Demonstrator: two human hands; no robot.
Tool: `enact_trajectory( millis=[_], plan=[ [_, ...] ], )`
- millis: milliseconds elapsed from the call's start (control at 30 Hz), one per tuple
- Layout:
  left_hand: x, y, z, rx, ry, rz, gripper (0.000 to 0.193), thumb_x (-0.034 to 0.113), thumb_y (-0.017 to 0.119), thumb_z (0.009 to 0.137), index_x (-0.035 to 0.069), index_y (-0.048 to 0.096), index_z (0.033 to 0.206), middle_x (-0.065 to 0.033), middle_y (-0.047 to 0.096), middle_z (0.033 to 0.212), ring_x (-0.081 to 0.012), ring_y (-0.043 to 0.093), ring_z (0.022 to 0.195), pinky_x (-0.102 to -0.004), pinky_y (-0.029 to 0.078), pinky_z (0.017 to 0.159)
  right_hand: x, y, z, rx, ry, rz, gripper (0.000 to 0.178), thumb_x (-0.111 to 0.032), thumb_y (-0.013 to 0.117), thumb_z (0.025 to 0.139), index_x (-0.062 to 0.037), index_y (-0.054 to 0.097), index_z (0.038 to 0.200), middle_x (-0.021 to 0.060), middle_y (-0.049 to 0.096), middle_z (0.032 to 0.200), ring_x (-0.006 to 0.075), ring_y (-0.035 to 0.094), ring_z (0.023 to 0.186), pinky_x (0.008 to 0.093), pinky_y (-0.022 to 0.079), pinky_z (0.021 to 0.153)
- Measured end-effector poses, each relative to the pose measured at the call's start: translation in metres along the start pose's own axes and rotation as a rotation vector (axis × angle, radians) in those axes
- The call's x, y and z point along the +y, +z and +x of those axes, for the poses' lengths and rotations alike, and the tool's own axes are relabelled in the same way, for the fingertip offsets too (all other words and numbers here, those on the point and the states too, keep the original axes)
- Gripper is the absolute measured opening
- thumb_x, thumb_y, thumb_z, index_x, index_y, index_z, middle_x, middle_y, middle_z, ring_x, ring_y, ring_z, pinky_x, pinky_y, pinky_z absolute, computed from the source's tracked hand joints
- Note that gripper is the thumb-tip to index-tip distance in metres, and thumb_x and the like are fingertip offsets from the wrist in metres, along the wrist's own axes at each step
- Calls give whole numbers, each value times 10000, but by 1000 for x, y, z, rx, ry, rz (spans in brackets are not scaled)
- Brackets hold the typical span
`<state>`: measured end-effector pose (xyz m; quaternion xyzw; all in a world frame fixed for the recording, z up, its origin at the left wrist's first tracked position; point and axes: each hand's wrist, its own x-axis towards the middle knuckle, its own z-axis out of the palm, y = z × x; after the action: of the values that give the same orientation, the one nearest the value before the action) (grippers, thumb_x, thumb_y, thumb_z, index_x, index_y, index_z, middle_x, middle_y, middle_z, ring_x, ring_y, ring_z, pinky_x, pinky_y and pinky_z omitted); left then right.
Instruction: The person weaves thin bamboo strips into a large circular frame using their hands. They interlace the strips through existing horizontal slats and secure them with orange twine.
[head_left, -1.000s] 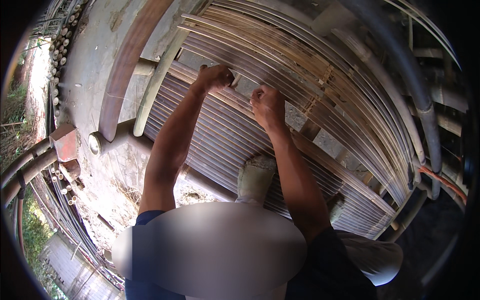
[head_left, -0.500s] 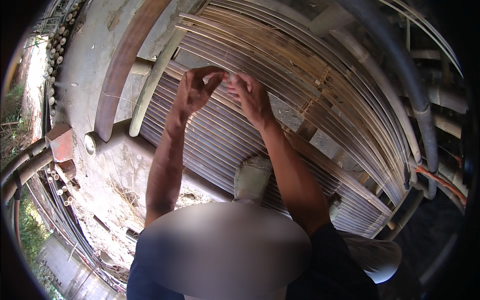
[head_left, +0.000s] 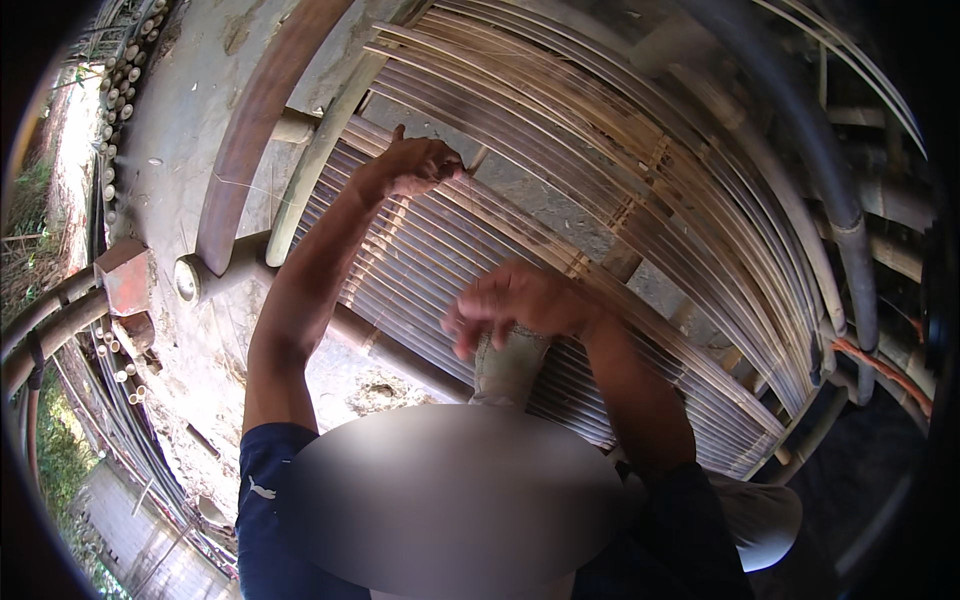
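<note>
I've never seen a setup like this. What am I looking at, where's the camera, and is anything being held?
There's no machine here, just a person's bare hands. All the pictures come from one wide fisheye camera worn on the head, looking down, so straight edges bend near the rim. Below are rows of thin slats, with a wider strip running alongside them and thick poles around. The left hand is at the wider strip; the right hand is over the slats, partly covering a greenish shoe in the view. The right fingers are blurred, and I can't tell whether either hand holds anything small.
</note>
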<state>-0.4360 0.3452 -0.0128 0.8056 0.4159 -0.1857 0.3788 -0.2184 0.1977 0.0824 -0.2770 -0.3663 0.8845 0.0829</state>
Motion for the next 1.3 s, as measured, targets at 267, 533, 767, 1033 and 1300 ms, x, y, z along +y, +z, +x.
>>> enact_trajectory(
  millis=[267,533,767,1033,1300],
  plan=[
    [2,23,-11,328,150,185,191,314,566,996,221,650,1141,-8,661,1038,-210,608,1089,-640,217,1154,-38,-59,32,1185,-276,-1129,332,-282,494,1006,-18,671,1102,194,718,1053,285,725,964,387,596,750],
    [-5,50,-12,716,286,167,86,242,605,944,199,628,1015,4,558,858,-212,582,947,-544,304,1126,-2,-5,52,865,208,-957,406,-337,508,1013,4,674,869,227,682,839,389,683,817,471,533,756],
    [-3,49,-14,676,263,180,91,223,580,932,184,614,1007,-20,558,865,-233,580,953,-521,326,1087,14,3,30,935,155,-880,418,-360,475,1033,-4,679,950,205,688,842,391,678,825,480,520,769],
    [0,50,-9,847,298,263,194,207,582,926,106,639,1082,-94,642,1008,-296,600,1011,-543,378,1020,12,-8,-13,868,-429,-887,367,-272,643,946,8,590,1177,219,696,1069,350,705,966,430,556,871],
    [67,45,22,1036,376,277,324,234,585,974,80,643,1254,-137,606,1190,-334,572,1108,-455,488,919,97,-31,-78,952,-221,-1140,296,-167,610,869,26,590,1093,198,682,973,328,679,916,466,548,754]
  ],
)
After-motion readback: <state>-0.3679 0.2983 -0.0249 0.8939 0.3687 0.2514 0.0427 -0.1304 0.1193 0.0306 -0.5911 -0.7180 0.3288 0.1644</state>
